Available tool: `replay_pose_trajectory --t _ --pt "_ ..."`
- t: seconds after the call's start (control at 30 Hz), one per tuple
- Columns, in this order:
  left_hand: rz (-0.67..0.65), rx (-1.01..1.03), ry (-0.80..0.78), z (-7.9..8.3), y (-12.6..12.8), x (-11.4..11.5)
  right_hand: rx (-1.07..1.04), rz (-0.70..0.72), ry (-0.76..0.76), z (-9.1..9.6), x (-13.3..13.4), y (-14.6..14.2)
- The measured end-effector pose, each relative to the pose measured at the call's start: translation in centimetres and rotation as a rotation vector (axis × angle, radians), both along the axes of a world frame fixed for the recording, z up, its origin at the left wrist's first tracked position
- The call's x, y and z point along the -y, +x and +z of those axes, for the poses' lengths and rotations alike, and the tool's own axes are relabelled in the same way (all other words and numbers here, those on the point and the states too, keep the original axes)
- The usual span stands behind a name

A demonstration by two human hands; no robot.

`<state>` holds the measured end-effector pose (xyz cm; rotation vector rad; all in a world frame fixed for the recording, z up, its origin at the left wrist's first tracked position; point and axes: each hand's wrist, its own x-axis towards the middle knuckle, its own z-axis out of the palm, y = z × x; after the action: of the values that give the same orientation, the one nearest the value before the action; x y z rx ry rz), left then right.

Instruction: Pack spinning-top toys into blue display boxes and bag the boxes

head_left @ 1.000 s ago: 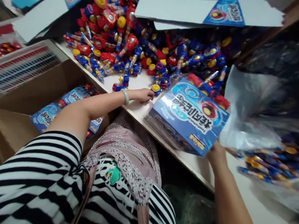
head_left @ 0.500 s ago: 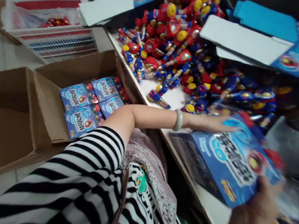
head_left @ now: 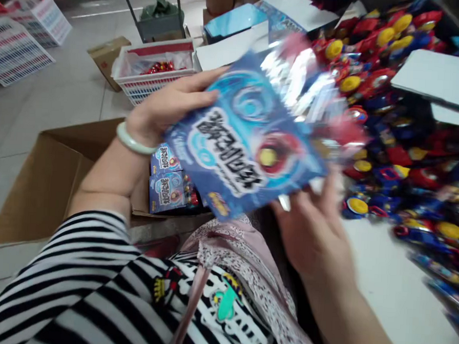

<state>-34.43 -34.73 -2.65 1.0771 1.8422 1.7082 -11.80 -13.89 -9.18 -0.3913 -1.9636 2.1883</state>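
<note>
A blue printed display box (head_left: 234,141), smeared by motion, is held up in front of my body between both hands. Red and clear-wrapped pieces show at its far right side. My left hand (head_left: 171,102), with a pale bangle at the wrist, grips the box's left edge, thumb over the printed face. My right hand (head_left: 315,228) grips the lower right edge; its fingers are partly hidden behind the box. Below and left of the held box, similar blue boxes (head_left: 167,192) lie inside an open cardboard carton (head_left: 64,168).
Red and blue wrapped toys with yellow parts (head_left: 376,87) are heaped on the white table (head_left: 393,283) at right. White-and-blue flat boxes (head_left: 442,75) lie among them. A white basket (head_left: 153,78) with red pieces stands behind the carton. More baskets (head_left: 41,18) stand on the floor far left.
Both hands have lifted the blue box off the table and carried it left, closer to the carton. The view has turned left with it.
</note>
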Motion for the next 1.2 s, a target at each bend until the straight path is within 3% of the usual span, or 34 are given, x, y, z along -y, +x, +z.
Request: replay_pose_trajectory --t 0.1,0.2,0.3,0.4,0.47,0.57,0.7,0.8,0.87,0.93,1.03,1.07,1.1,1.2 --pt "0.209 0.164 -0.155 -4.5 -3.3 5.1 0.031 0.119 -0.404 -4.4 3.3 -4.9" --pt "0.295 0.342 -0.288 -11.3 -6.9 7.1 0.125 0.105 -0.576 -10.2 6.3 -6.9" --pt "0.194 0.455 -0.341 -18.6 -9.2 5.3 0.219 0.039 -0.642 -15.4 7.5 -6.9" --pt "0.103 0.535 -0.383 -24.8 -9.8 1.6 0.334 -0.071 -0.629 -18.6 6.7 -6.3" --pt "0.096 0.561 -0.342 -27.7 -10.0 -0.6 0.383 -0.117 -0.608 -19.7 5.5 -6.1" --pt "0.083 0.527 -0.276 -30.0 -10.6 -2.7 0.391 -0.143 -0.595 -20.3 3.8 -6.3" --pt "0.06 0.44 -0.374 -30.7 -11.8 -4.3 0.411 -0.181 -0.532 -21.1 3.0 -7.2" --pt "0.08 0.365 -0.438 -30.0 -11.5 -5.3 0.493 -0.097 -0.447 -21.0 2.9 -7.3" --pt "0.094 0.294 -0.479 -28.8 -10.6 -5.5 0.543 -0.059 -0.398 -19.8 2.0 -6.5" --pt "0.106 0.211 -0.522 -27.4 -9.9 -5.3 0.538 0.021 -0.362 -17.4 -0.2 -4.9" --pt "0.179 0.012 -0.658 -25.0 -10.3 -5.8 0.422 0.293 -0.226 -12.3 -6.2 -2.0" --pt "0.212 -0.087 -0.689 -23.8 -10.6 -6.7 0.368 0.318 -0.139 -10.4 -9.0 -1.1" --pt "0.237 -0.182 -0.681 -22.4 -10.8 -8.1 0.311 0.261 -0.039 -8.5 -12.2 -0.4" --pt "0.214 -0.375 -0.469 -16.0 -9.9 -15.5 0.178 -0.241 0.331 -3.1 -23.1 0.5"
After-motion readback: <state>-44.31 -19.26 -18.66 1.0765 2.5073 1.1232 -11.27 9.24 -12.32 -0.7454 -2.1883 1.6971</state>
